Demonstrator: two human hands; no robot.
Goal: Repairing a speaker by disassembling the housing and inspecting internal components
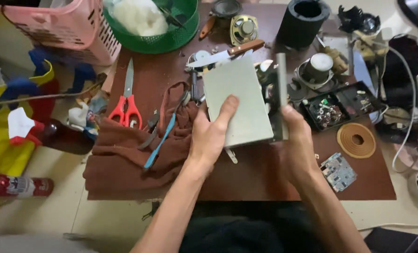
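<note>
Both hands grip one thing between them: the left hand (212, 136) lies flat with fingers spread on the face of a pale grey-green rectangular metal casing (237, 102), while the right hand (297, 140) clasps its dark side panel (280, 96) at 3 o'clock of the casing. The casing is held just above the middle of the brown wooden tabletop (265, 178), tilted slightly.

At 9 o'clock of the left hand a crumpled brown cloth (124, 154) carries blue-handled pliers (159, 143); red-handled scissors (127, 100) lie beyond it at 10 o'clock. A wooden-handled knife (225, 54) rests at 12 o'clock, its blade near the casing's far edge. At 3 o'clock sit an open black tray holding a circuit board (338, 105), a tan ribbed speaker ring (356, 140) and a small loose circuit board (338, 171).

Judging by the clutter, the casing could slip from the flat left palm and knock the knife or nearby parts off the tabletop; its thin edges might also nick a finger.
</note>
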